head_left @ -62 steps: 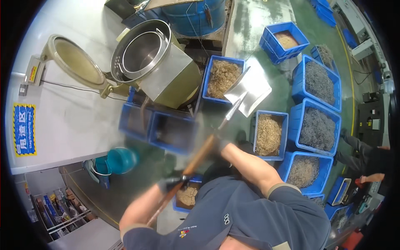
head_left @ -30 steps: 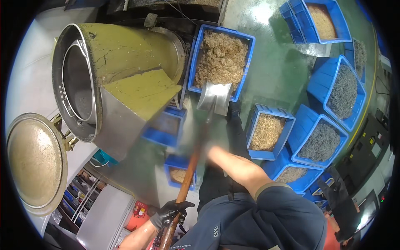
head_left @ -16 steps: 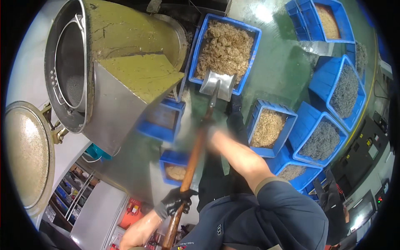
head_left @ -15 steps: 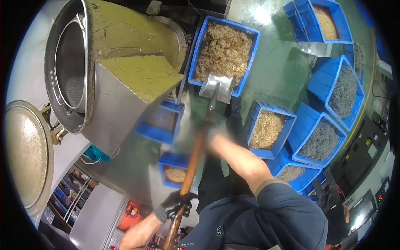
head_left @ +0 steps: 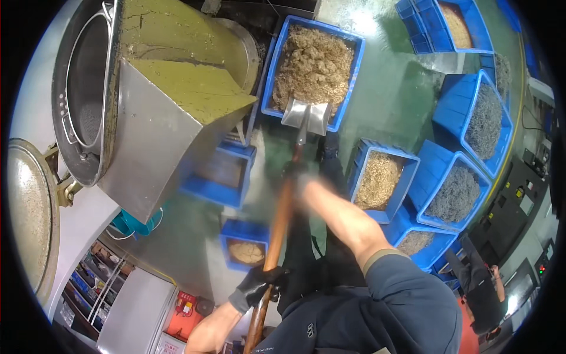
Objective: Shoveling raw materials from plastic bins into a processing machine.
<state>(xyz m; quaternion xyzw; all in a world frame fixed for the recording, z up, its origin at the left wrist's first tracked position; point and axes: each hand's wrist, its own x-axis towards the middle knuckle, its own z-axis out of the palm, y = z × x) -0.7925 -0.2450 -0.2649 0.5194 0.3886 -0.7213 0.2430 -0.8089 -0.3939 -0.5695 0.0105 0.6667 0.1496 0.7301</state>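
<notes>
A shovel (head_left: 276, 242) with a long wooden handle runs up from the lower edge. Its metal blade lies over the near rim of a blue bin (head_left: 357, 76), against a heap of tan, clumped shavings (head_left: 315, 62). My left hand (head_left: 265, 285), in a black glove, wraps round the handle near its lower end. Farther up, my right hand (head_left: 298, 182) is closed on the handle just below the metal socket. It is smeared by motion, so its separate fingers do not show.
A large yellow-green and grey machine (head_left: 171, 112) with an open round mouth stands at the left. Blue bins of grey bits (head_left: 484, 127) and one of golden bits (head_left: 377, 182) line the right. Two smaller bins (head_left: 219, 194) sit below the machine. Another person (head_left: 480, 289) is at the lower right.
The view has shifted slightly. The shovel blade stays at the bin's near edge, and both hands keep their hold on the handle. More of the other person shows at the lower right.
</notes>
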